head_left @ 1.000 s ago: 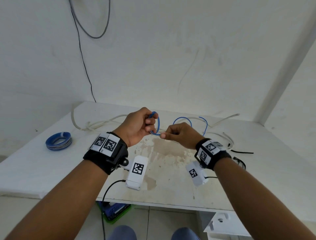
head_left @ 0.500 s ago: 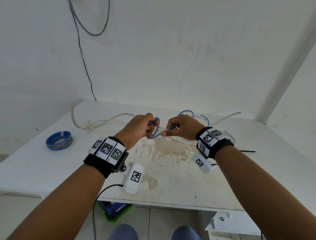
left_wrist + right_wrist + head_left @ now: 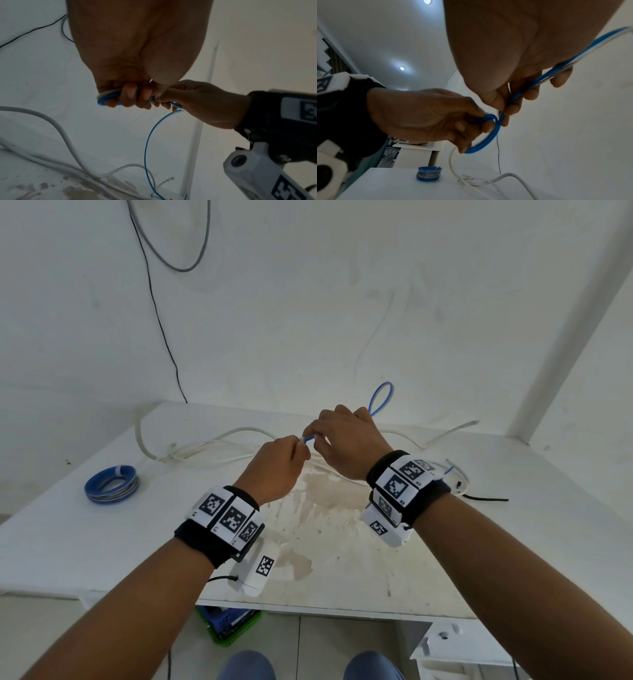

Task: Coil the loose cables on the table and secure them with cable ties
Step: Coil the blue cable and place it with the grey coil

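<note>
White walls back a stained desk (image 3: 342, 559) above which the blue cable (image 3: 489, 132) is held up, the left hand (image 3: 274, 470) gripping its small coil, the right hand (image 3: 346, 446) pinching the strand beside it. Below lie white cables (image 3: 212, 448). Loosened fingers (image 3: 130, 94) could let the springy coil unwind.

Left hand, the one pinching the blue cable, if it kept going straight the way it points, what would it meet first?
Most likely the right hand: the left hand points up and right, and their fingertips nearly meet on the thin blue-and-white cable. Depth looks matched in the wrist views.
</note>
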The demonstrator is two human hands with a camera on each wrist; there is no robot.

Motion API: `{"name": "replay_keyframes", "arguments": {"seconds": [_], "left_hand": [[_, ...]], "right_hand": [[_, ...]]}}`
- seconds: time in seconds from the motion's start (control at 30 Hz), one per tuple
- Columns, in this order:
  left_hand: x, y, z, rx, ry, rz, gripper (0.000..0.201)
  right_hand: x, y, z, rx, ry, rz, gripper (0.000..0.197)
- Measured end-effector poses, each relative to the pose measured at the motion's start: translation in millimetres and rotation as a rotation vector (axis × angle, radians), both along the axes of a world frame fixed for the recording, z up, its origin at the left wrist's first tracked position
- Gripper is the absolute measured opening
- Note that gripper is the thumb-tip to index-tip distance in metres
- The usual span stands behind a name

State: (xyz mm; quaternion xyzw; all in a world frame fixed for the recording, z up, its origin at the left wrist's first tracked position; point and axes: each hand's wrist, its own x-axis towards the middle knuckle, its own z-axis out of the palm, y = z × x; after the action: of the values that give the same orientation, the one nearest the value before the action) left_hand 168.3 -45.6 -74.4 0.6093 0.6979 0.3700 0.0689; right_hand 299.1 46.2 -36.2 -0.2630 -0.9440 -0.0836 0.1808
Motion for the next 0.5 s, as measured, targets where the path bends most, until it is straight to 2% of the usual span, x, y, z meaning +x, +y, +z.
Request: {"name": "replay_keyframes", "arguments": {"seconds": [0.1, 0.2, 0.33, 0.43, 0.5], "left_hand": [[-1.4, 5.7, -9.8, 0.062, 0.062, 0.083, 0.041], [-2.6, 10.8, -13.2, 0.104, 0.034, 0.171, 0.040], [-1.0, 10.5, -7.8, 0.182, 0.022, 0.249, 0.037], [-3.4, 12.9, -4.0, 0.232, -0.069, 0.275, 0.038], [-6.6, 16.7, -2.5, 0.238, -0.203, 0.260, 0.038]], "right_hand": [[-6.0, -6.6, -1.7, 0.005, -0.003, -0.033, 0.037], [-12.7, -13.4, -3.2, -0.026, 0.053, -0.071, 0.036], [-16.9, -24.3, -5.1, -0.111, 0.172, -0.132, 0.025], [-17.6, -31.8, -10.0, -0.162, 0.267, -0.134, 0.018], [-19.0, -35.0, -14.7, -0.216, 0.326, -0.119, 0.012]]}}
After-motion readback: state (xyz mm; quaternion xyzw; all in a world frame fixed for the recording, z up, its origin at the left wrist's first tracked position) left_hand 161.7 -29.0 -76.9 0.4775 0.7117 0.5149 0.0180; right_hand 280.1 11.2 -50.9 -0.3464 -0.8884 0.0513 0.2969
